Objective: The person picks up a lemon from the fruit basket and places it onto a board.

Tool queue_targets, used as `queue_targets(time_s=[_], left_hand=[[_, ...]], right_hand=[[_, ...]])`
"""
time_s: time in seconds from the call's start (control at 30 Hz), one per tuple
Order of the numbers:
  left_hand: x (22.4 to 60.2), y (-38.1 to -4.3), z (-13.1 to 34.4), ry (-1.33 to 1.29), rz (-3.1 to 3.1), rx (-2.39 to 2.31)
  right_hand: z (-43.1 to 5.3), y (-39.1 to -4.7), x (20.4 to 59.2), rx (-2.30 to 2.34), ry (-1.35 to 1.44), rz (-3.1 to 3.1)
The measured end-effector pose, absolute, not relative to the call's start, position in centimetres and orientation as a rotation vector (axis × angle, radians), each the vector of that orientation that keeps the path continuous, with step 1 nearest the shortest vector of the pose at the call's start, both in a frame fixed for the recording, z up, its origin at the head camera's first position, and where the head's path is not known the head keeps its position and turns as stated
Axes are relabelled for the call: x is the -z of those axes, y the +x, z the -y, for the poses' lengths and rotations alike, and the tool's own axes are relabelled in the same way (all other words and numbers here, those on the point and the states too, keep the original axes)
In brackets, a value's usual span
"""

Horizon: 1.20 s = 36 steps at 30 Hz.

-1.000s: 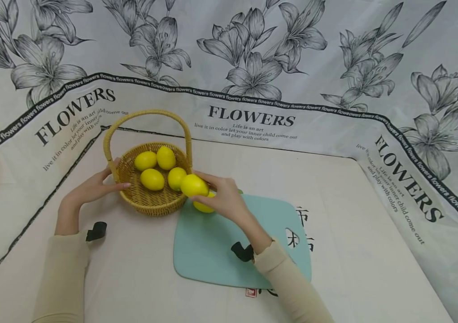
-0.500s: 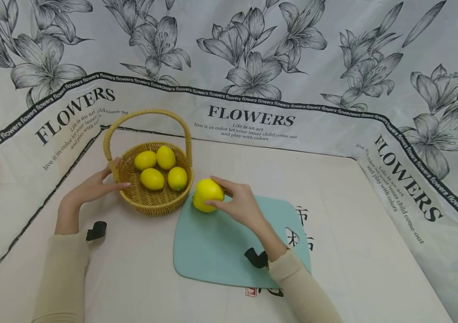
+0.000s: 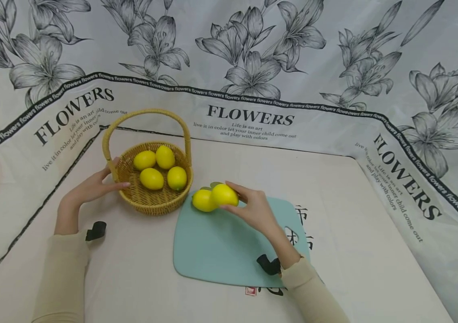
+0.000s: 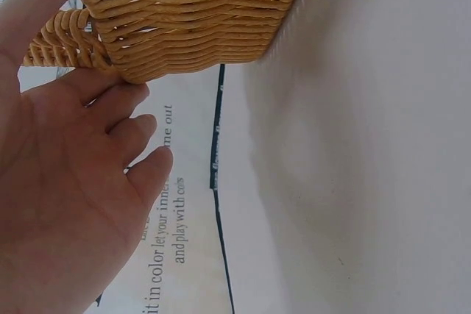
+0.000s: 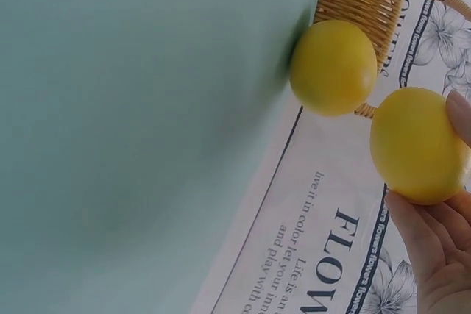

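Observation:
A wicker basket [image 3: 160,208] with a tall arched handle stands on the left, several lemons [image 3: 152,179] inside it. My left hand [image 3: 96,185] holds its left side, thumb over the rim and fingers against the outer weave, as the left wrist view shows. Between thumb and fingers, my right hand [image 3: 260,214] pinches a lemon [image 3: 225,195] over the far part of the light green cutting board [image 3: 220,251]. Another lemon [image 5: 333,68] lies at the board's far left corner, beside the basket. Green leaves [image 3: 215,184] show just behind these two lemons.
Pale cloth [image 3: 132,278] with printed characters covers the table, and the board lies on it. A flower-printed sheet [image 3: 249,119] rises behind and on both sides. The basket's handle [image 3: 148,111] arches high over its lemons.
My right hand has carried its lemon rightward from the basket's right rim, past the lemon on the board, and a little nearer. The left hand and basket stay put.

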<state>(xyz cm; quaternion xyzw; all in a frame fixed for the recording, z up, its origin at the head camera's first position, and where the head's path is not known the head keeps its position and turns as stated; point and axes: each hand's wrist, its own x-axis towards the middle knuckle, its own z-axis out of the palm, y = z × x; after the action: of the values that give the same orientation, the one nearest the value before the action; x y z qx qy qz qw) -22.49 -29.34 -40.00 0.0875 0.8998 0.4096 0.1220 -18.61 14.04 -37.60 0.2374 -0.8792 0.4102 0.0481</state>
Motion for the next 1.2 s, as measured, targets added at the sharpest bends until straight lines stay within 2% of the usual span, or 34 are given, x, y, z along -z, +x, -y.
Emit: queue_targets(time_s=[0.67, 1.2], left_hand=[[40.0, -22.5, 29.4, 0.261, -2.622, -1.191], [40.0, -22.4, 29.3, 0.265, -2.619, -1.194]], right_hand=[[-16.8, -19.3, 39.1, -1.176, 0.689, 2.789], [-17.0, -20.2, 40.2, -1.083, 0.692, 2.906]])
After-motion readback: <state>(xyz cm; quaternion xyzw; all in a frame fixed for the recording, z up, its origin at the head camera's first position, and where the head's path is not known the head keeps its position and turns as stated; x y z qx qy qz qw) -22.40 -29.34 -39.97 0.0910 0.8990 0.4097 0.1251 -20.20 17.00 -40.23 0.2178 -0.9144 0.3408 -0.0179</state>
